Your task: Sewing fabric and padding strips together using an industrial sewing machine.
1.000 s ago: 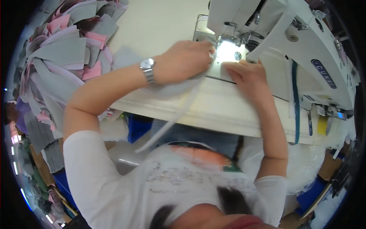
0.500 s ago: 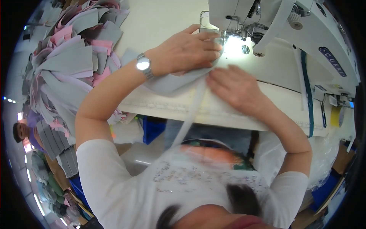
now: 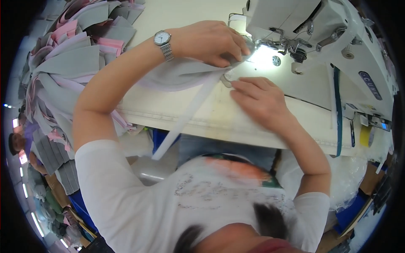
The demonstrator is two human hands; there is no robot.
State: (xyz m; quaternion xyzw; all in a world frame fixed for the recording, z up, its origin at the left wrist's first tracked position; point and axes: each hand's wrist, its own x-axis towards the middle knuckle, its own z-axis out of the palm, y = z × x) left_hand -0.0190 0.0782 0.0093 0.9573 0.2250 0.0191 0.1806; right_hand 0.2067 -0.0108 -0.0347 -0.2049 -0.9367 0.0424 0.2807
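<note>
My left hand (image 3: 217,44), with a watch (image 3: 162,38) at its wrist, curls its fingers over a grey fabric piece (image 3: 181,72) just left of the sewing machine's needle area. The fabric has a pale lilac edge and trails left across the table. A white strip (image 3: 185,116) runs from beside that hand down over the table's front edge. My right hand (image 3: 261,101) lies low over the table with fingers stretched out, partly blurred. Its fingertips are beside a small rounded greyish piece (image 3: 226,80), whose kind I cannot make out.
The lit white sewing machine (image 3: 295,25) stands at the far right. A heap of grey and pink fabric pieces (image 3: 71,63) fills the left. A dark green band (image 3: 338,114) and yellow tape roll (image 3: 367,137) are at right. Another person (image 3: 19,141) is at far left.
The white strip's lower end has swung left and lies nearer the table edge. The fabric shows more spread to the left. My right hand has shifted slightly down, exposing the small greyish piece.
</note>
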